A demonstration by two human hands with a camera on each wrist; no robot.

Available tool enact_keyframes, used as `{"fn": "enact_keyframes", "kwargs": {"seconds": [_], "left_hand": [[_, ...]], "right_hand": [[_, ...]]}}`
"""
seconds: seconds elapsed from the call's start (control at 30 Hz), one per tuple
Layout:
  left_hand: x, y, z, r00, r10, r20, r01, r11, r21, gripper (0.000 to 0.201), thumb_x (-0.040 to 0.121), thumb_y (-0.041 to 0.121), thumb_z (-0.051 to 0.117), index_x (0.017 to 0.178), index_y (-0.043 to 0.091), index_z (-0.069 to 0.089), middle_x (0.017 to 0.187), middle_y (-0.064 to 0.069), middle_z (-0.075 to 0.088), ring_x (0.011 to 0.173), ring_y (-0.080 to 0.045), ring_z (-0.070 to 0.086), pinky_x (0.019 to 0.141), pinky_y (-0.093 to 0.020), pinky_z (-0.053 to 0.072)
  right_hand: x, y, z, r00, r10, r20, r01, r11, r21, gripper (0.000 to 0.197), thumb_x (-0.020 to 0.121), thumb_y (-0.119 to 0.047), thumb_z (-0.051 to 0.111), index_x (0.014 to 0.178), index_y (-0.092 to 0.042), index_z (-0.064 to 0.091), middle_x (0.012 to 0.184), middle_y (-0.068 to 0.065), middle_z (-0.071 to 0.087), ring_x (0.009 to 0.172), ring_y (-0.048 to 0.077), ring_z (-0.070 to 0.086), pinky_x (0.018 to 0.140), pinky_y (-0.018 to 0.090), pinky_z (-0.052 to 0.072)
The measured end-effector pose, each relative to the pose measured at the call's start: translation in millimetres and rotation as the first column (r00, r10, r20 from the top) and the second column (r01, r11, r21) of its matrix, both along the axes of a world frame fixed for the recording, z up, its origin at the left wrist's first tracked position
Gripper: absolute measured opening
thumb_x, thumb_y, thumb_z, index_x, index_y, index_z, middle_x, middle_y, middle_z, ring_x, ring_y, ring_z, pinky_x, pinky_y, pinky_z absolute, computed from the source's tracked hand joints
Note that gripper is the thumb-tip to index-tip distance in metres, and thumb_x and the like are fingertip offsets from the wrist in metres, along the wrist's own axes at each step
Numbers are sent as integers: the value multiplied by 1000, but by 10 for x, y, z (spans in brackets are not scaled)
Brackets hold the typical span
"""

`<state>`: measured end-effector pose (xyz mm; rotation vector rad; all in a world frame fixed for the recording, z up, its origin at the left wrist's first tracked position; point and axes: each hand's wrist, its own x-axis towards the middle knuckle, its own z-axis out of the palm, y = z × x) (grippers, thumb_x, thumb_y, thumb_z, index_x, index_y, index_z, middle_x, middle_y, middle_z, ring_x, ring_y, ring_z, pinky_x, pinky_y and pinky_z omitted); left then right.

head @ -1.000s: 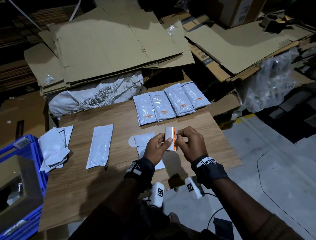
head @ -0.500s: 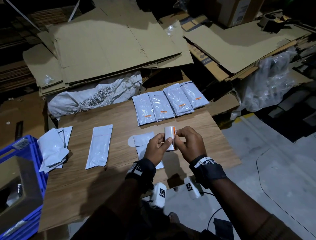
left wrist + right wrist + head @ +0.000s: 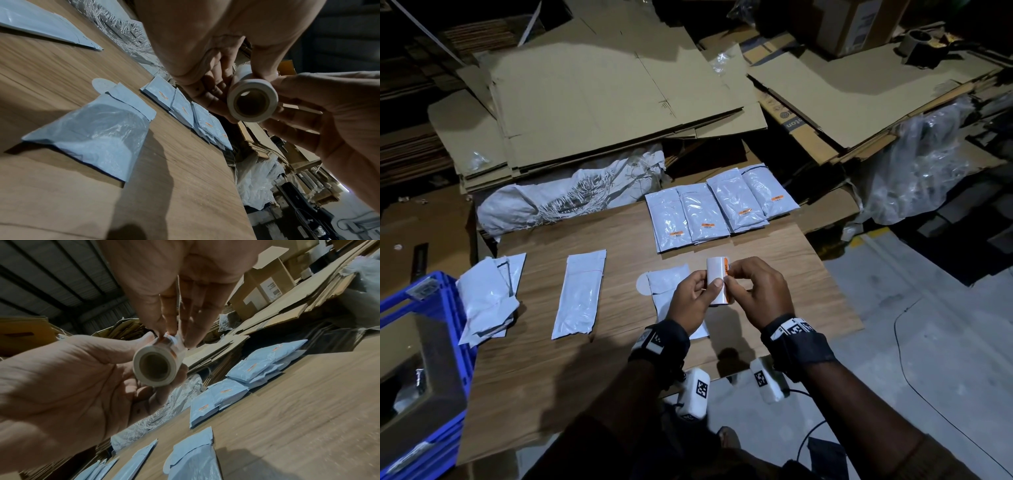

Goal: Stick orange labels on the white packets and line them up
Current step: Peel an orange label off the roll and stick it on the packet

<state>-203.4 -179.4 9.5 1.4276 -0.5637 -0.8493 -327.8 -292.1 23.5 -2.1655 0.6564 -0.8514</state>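
Currently held above the wooden board [image 3: 774, 253]: label roll [image 3: 717, 286], gripped across its barrel by the left hand [image 3: 690, 301], thumb on top, fingers underneath. Right hand [image 3: 760, 291] pinching at the orange label [image 3: 726, 265] on the roll's far right edge; whether the label is already lifted cannot be told. Likely light and stiff at the cardboard core; hold by the barrel, not the ends. Label itself thin, floppy, tacky; take by one corner only, avoid folding. Unlabelled white packet [image 3: 669, 291] lying flat just below the hands; soft, slippery film. Four labelled packets [image 3: 715, 212] lined up at the far edge.
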Motion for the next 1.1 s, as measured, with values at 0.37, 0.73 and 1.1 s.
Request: {"fn": "enact_keyframes", "kwargs": {"seconds": [0.37, 0.73, 1.1], "left_hand": [[-27, -3, 17, 999, -37, -7, 37, 999, 4, 30, 100, 13, 62, 127, -1, 62, 118, -16, 72, 103, -20, 71, 93, -36, 57], [-21, -44, -13, 1000, -5, 4, 5, 1000, 8, 30, 100, 13, 62, 127, 0, 62, 119, -18, 72, 106, -23, 70, 92, -34, 57], [-9, -38, -13, 1000, 6, 20, -6, 1000, -2, 49, 88, 35, 69, 125, 4, 63, 117, -13, 73, 109, -27, 70, 97, -42, 57]], "right_hand": [[-18, -58, 73, 997, -34, -74, 31, 999, -38, 12, 82, -37, 59, 77, -26, 59, 86, -13, 61, 76, 12, 63, 65, 43, 54], [-31, 2, 15, 993, -70, -96, 51, 980, -193, 19, 88, -36, 59, 90, -23, 72, 106, -13, 65, 78, 18, 68, 55, 39, 55], [18, 6, 0, 995, -65, -70, 61, 997, -56, 6, 85, -30, 66, 83, -26, 61, 96, -12, 57, 78, 16, 61, 58, 43, 55]]}}
